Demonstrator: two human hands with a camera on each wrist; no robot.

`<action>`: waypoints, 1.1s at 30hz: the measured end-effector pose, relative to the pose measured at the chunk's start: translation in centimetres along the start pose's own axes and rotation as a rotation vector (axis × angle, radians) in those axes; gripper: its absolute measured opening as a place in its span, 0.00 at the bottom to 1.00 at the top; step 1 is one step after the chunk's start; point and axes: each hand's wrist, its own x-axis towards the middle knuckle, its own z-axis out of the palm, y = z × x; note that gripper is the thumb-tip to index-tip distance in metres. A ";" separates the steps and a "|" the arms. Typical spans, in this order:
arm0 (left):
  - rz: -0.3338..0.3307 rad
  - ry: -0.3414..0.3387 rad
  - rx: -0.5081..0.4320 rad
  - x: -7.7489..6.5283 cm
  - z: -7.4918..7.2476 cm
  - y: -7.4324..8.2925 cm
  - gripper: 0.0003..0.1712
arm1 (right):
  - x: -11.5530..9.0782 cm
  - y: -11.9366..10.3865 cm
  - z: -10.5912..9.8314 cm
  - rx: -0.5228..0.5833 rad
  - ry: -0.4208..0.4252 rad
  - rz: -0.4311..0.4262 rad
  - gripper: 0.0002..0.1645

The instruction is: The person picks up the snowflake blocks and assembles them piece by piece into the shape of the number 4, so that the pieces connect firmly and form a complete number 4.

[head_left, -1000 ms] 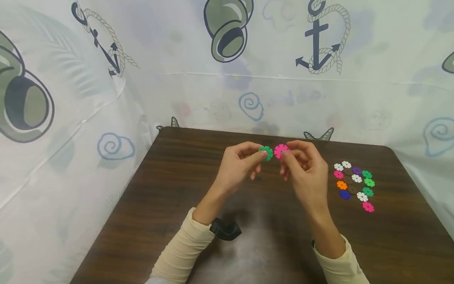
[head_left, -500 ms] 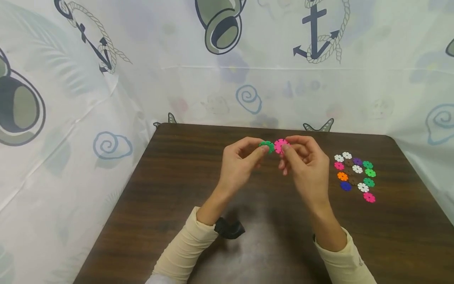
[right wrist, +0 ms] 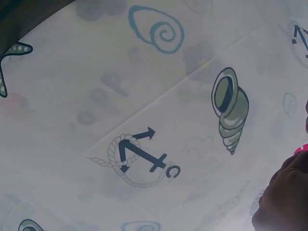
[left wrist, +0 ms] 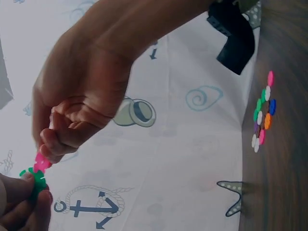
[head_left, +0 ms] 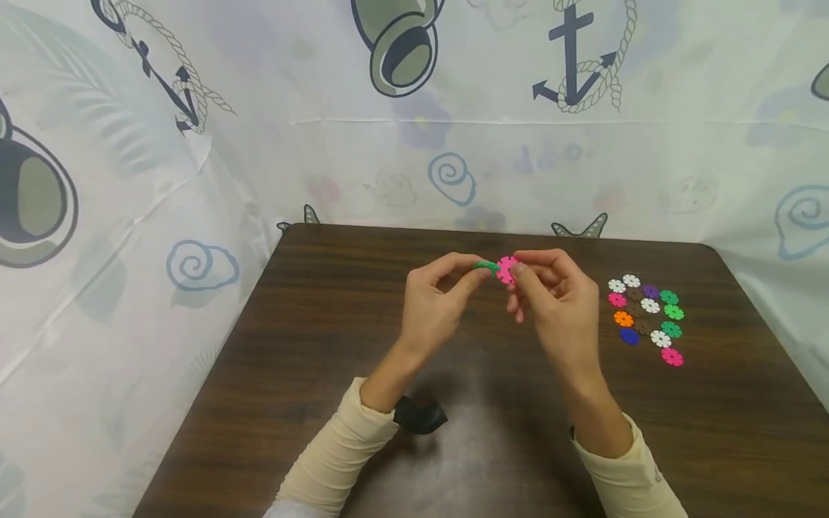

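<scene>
Between thumb and index finger my left hand [head_left: 430,306] pinches a green notched disc [head_left: 486,266], which appears nearly edge-on in the head view. My right hand [head_left: 560,309] pinches a pink notched disc [head_left: 506,270], turned with its flat face toward me. The two discs meet edge to edge above the far part of the table. In the left wrist view the pink disc [left wrist: 42,162] overlaps the rim of the green disc [left wrist: 36,183]. Only a sliver of the pink disc [right wrist: 301,148] shows beside the right hand [right wrist: 284,197] in the right wrist view.
On the right side of the dark wooden table [head_left: 311,345] lies a group of several notched discs, among them a white disc [head_left: 650,306], an orange disc [head_left: 624,319], a blue disc [head_left: 629,336] and a pink disc [head_left: 672,357]. A patterned white curtain [head_left: 324,93] hangs behind.
The green disc has turned from face-on to nearly edge-on. The gap between the green and pink discs has closed, and the pink one has shifted slightly left. The head view has tilted slightly.
</scene>
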 end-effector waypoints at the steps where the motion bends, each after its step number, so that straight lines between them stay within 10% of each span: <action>1: 0.018 0.011 0.004 -0.1 0.1 -0.1 0.05 | -0.1 0.0 0.1 0.004 0.002 -0.002 0.11; 11: 0.156 0.138 -0.047 -0.6 2.1 -1.1 0.04 | 0.1 -0.3 0.2 -0.004 0.014 -0.018 0.11; 33: 0.101 0.086 -0.016 -0.5 1.0 -1.4 0.05 | 1.1 0.5 -0.8 -0.017 -0.193 0.025 0.17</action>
